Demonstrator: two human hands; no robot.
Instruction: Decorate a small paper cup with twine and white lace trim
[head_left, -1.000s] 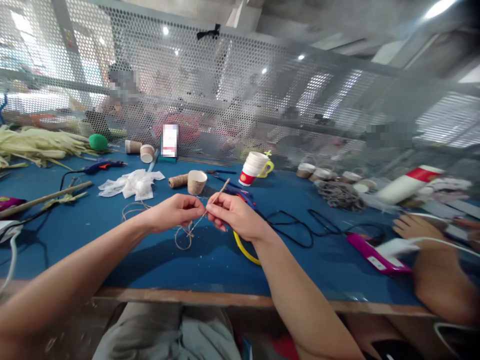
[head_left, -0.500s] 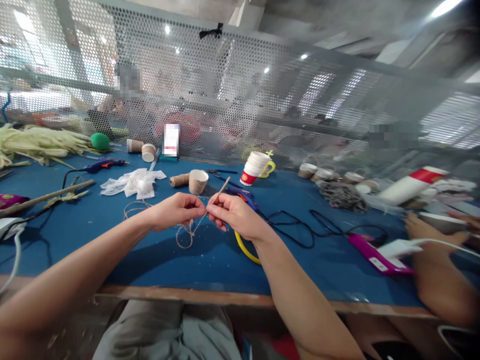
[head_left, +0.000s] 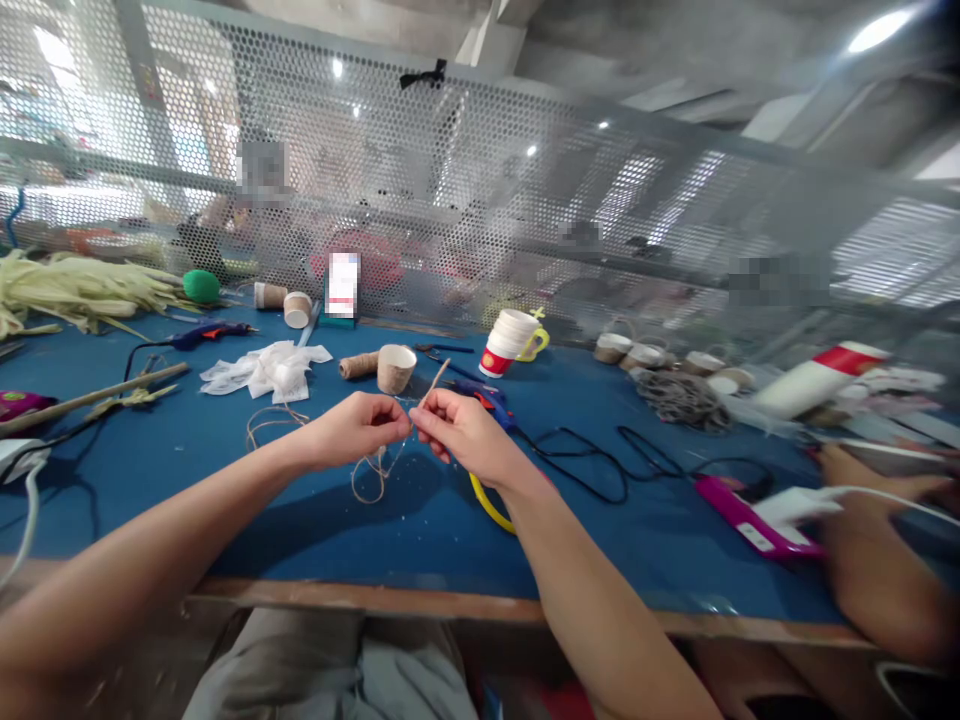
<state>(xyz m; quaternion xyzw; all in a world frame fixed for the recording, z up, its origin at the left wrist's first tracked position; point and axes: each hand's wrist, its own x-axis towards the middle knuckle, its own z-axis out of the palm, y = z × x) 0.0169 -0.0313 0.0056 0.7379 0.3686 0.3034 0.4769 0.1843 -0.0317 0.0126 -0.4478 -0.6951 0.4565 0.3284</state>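
Both hands meet above the blue table, fingertips nearly touching. My left hand (head_left: 367, 425) is closed in a pinch on thin brown twine (head_left: 370, 483), which hangs below it in a loose loop. My right hand (head_left: 461, 428) pinches the twine as well, and a stiff twine end (head_left: 437, 378) sticks up past its fingers. Just behind the hands stands a twine-wrapped cup (head_left: 396, 369). A spool of twine (head_left: 358, 365) lies left of that cup. Partly hidden behind my right hand is a blue glue gun (head_left: 489, 398). A yellow ring-shaped thing (head_left: 491, 505) shows under my right wrist.
Stacked paper cups (head_left: 510, 340) stand behind, near a yellow handle piece. White crumpled cloth (head_left: 270, 370), another glue gun (head_left: 214, 335) and pale husks (head_left: 82, 290) lie left. Rightward are black cable, a purple power strip (head_left: 754, 520), grey cord (head_left: 682, 398) and another person's arm (head_left: 877, 540).
My hands stay pinched together on the twine. The twine end above my right hand has shifted slightly left and down. The view has tilted a little.
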